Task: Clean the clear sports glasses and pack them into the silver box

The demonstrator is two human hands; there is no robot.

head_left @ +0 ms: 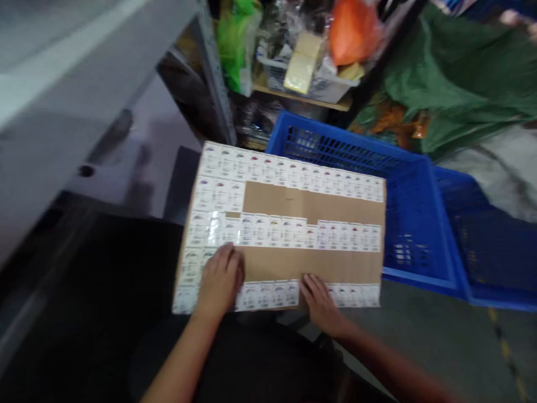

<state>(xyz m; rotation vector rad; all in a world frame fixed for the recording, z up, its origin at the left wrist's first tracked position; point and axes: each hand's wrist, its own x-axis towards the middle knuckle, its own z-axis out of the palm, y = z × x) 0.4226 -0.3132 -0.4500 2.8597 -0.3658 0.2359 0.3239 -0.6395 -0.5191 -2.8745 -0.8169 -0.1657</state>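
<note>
A flat sheet of brown cardboard (314, 265) lies tilted across my lap, with rows of small white printed labels (272, 230) on it. Each label carries a small coloured mark and fine print too small to read. Bare cardboard shows in two wide bands between the rows. My left hand (220, 280) rests on the lower left of the sheet, over some labels, its fingers lying on the surface. On the lower middle, my right hand (321, 302) lies with fingers stretched out, fingertips at a gap in the bottom row. I see nothing held in either hand.
Blue plastic crates (419, 224) stand behind and to the right of the sheet. Beyond them, a white basket (335, 91) with wrapped goods sits on a shelf. Green sheeting (465, 73) hangs at upper right. A grey surface (75, 84) juts in from the left.
</note>
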